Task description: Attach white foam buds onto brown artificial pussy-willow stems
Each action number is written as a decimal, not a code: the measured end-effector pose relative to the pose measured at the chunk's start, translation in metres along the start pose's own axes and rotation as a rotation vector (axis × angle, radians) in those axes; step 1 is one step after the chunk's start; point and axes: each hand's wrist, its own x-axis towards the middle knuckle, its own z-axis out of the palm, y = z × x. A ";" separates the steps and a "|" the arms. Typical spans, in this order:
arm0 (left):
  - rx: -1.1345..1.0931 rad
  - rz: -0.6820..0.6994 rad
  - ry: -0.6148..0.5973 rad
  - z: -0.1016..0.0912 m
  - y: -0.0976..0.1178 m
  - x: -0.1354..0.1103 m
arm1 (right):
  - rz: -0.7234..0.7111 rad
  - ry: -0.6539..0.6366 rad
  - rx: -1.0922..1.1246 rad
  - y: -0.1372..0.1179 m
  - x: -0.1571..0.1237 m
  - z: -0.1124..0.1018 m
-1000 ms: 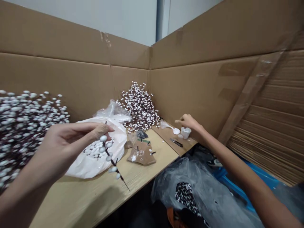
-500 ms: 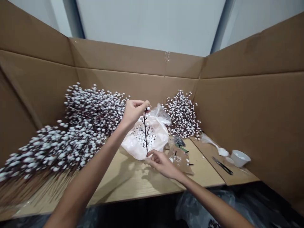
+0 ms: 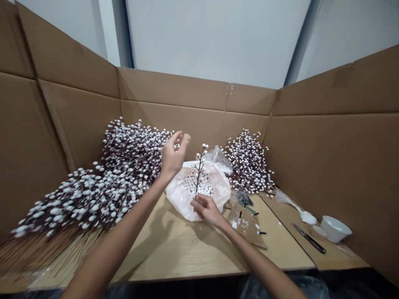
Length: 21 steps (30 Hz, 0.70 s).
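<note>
My right hand pinches the lower end of a thin dark artificial berry stem. The stem stands nearly upright, with a few white berries at its top and bare side twigs lower down. Behind it lies a spread white plastic bag holding many loose white berries. My left hand is raised to the left of the stem tip, apart from it; its fingers are parted and nothing shows between them.
Finished-looking berry stems lie in a large pile at left and a smaller pile at back right. At right are a utility knife, a white cup and a cardboard piece with scraps. Cardboard walls surround the table.
My left hand has let go of the stem's top and moved off to the left. The right hand still holds the stem. The camera view has shifted slightly.
</note>
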 end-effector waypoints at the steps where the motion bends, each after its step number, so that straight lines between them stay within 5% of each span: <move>1: 0.020 0.006 0.026 -0.002 -0.005 -0.011 | -0.004 0.018 0.003 0.002 0.003 -0.002; 11: -0.162 -0.331 -0.165 0.003 -0.078 -0.130 | -0.055 0.079 0.018 0.023 0.015 -0.021; 21: -0.288 -0.490 -0.451 0.004 -0.086 -0.167 | 0.005 0.004 0.193 0.035 0.007 -0.018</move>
